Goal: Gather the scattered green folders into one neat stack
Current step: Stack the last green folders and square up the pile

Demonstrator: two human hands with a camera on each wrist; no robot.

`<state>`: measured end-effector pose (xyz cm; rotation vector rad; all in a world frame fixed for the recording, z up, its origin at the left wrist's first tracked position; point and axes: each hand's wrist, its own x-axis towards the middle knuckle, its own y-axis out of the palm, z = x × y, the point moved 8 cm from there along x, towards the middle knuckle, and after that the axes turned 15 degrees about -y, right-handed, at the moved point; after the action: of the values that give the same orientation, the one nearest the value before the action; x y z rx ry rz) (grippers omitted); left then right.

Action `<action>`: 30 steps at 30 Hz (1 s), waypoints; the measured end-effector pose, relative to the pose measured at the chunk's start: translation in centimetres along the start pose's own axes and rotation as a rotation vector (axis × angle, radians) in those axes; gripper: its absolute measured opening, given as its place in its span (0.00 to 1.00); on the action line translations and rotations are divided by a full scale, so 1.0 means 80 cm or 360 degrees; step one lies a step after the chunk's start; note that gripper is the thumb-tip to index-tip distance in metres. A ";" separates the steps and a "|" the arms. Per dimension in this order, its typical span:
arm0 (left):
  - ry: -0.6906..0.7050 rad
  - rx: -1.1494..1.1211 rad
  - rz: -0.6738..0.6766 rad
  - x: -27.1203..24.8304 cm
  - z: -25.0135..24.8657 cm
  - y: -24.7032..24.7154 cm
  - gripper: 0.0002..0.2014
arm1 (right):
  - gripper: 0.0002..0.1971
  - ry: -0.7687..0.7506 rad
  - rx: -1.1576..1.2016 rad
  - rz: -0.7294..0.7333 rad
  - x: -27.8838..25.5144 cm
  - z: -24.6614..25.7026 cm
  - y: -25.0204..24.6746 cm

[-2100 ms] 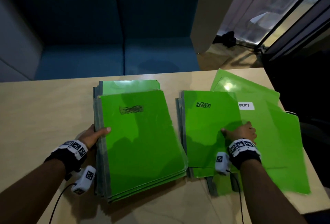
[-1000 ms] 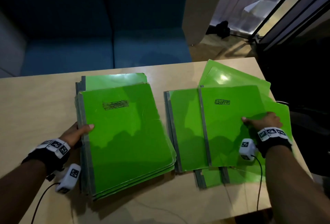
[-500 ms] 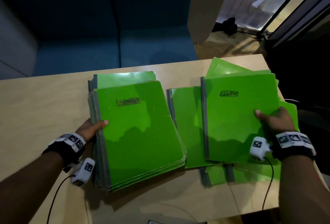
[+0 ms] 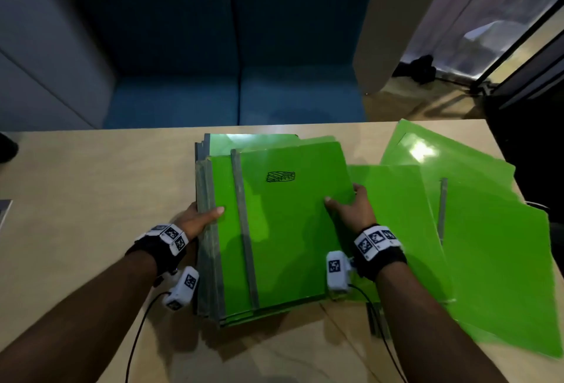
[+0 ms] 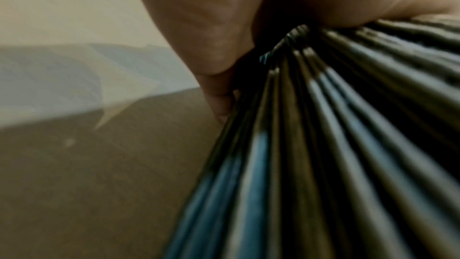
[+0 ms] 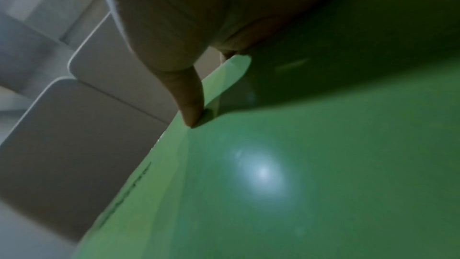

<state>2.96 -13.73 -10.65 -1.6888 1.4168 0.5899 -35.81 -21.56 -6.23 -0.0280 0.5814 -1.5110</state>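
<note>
On the middle of the counter (image 4: 91, 187), toward its far edge, your stack (image 4: 210, 260) sits with your left hand (image 4: 195, 219) clamped on its spine side: thumb on top, fingers (image 5: 219, 103) tucked under the grey binder strips. Your right hand (image 4: 351, 208) pinches the right edge of the top folder (image 4: 283, 230), thumb on the cover and the other fingers hidden beneath it, so you cannot tell from here how deep they reach.

That top folder lies offset toward the right edge of the counter, its grey spine well inside the stack's spines rather than over them. If you let go now, it probably stays crooked, and every folder added afterwards will likely inherit the lean.

The covers look glossy, so pushing it left with the thumb alone may slide the cover and buckle it instead of moving the whole folder.

The stack's spines fan apart in the left wrist view; loosen that hand too early and the lower folders could splay toward the left edge.

The loose folders (image 4: 488, 260) overlap each other by the right edge, and the nearest one seems to overhang the near right corner. Dragging one out carelessly could tip another off the counter.
</note>
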 end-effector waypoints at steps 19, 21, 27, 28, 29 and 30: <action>-0.0214 -0.0175 0.0024 -0.001 0.009 0.010 0.37 | 0.47 0.0417 -0.1203 -0.0401 -0.011 -0.055 -0.179; -0.0218 -0.0168 0.0041 0.000 0.011 0.010 0.34 | 0.52 0.0424 -0.1301 -0.0303 -0.012 -0.071 -0.179; -0.0328 -0.0295 -0.0023 0.009 0.020 0.008 0.22 | 0.57 0.0464 -0.1063 -0.0343 -0.004 -0.084 -0.190; -0.0344 -0.0322 -0.0020 0.009 0.022 0.007 0.22 | 0.53 0.0404 -0.0919 -0.0360 0.000 -0.082 -0.191; -0.0358 -0.0332 -0.0011 0.009 0.023 0.008 0.24 | 0.48 0.0342 -0.0775 -0.0388 0.001 -0.080 -0.197; -0.0362 -0.0367 0.0018 0.011 0.024 0.011 0.25 | 0.43 0.0275 -0.0646 -0.0419 0.001 -0.078 -0.205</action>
<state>2.66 -12.66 -12.63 -1.7277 1.2328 0.9508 -53.37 -20.96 -5.61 -0.2994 1.0499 -1.6351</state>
